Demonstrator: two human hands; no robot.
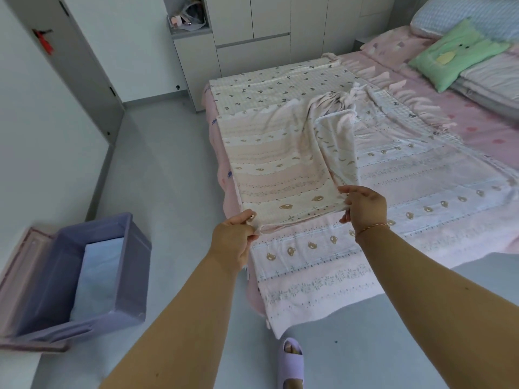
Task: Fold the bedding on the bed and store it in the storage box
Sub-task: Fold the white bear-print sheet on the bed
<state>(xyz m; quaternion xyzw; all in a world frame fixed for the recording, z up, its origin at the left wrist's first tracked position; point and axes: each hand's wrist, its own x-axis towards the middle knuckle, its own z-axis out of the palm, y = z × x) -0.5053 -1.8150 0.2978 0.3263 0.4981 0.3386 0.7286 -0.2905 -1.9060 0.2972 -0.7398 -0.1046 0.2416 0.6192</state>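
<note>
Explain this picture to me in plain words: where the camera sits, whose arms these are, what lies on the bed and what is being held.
There is no machine here. The single picture comes from a wide-angle camera worn on a person's head, looking forward and down, so the two bare arms are that person's own. The left hand and the right hand each pinch a near corner of a cream bear-print blanket, which is partly folded on the bed. Under it lies a larger pink bear-print blanket that hangs over the bed's edge. Farther back are a checked sheet and a green pillow. On the floor to the left stands an open purple storage box.
</note>
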